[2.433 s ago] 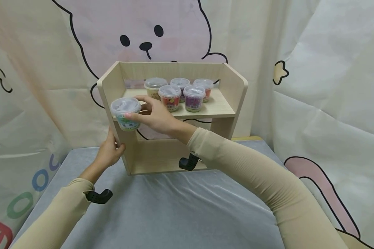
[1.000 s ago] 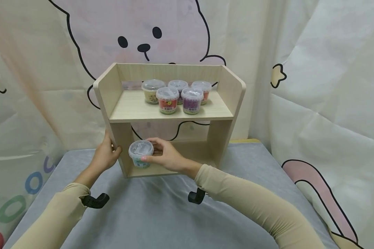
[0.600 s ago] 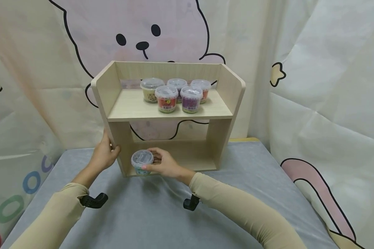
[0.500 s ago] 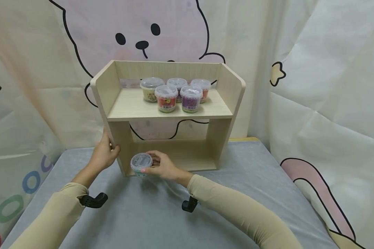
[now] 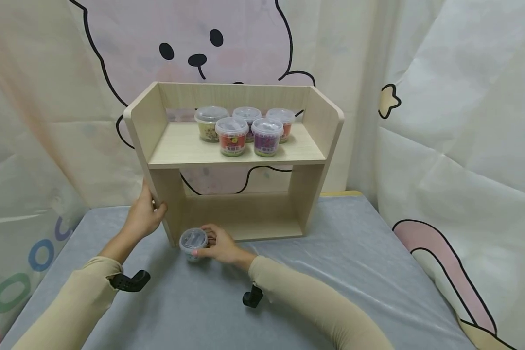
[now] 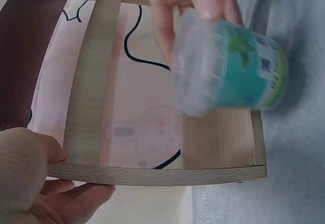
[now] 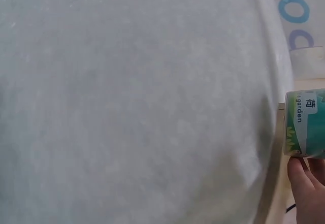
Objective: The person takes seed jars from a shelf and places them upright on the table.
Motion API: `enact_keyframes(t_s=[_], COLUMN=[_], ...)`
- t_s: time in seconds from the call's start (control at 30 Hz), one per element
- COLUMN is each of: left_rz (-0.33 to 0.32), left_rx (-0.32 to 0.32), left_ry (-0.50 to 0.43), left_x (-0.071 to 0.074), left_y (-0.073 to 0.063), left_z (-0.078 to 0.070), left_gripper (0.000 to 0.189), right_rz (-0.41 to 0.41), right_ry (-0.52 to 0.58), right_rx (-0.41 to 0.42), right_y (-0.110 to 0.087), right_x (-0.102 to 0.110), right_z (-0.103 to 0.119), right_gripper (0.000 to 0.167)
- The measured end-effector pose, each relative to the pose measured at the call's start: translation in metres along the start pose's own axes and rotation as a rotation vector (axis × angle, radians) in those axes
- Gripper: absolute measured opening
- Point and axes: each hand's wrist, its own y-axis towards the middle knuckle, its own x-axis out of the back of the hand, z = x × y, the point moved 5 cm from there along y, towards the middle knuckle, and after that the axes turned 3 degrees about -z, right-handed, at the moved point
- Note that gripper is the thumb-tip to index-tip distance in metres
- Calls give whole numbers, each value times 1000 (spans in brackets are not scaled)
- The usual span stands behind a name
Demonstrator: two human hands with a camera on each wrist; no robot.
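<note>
Teal-labelled cup (image 5: 193,244) | lid up, axis near upright, by the lower left front corner of the wooden shelf (image 5: 170,150) | lies between hands; right hand (image 5: 222,248) pinches it, left hand (image 5: 143,214) grips shelf's side | table contact unclear

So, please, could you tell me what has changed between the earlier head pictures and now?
The right hand has carried the teal-labelled cup down, from in front of the upper board to low before the front left of the lower board. It was not let go. Unchanged: the left hand grips the side of the shelf unit, and five other cups stand above.
</note>
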Motion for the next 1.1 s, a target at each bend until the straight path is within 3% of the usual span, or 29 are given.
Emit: enact_keyframes(t_s=[0.3,0.6,1.1], left_rz=[-3,-18,-7], left_rx=[-6,-8,7], left_ry=[2,-5,-9], left_x=[-1,-1,-1], left_y=[6,3,0], left_z=[-3,2,0], left_gripper=[75,72,76], right_rz=[-29,-17,19], right_ry=[3,-24,-59], right_rx=[-40,-18,-67], right_y=[6,15,10], right_x=[-11,-23,-23], right_z=[-7,-12,-13], right_gripper=[63,63,67])
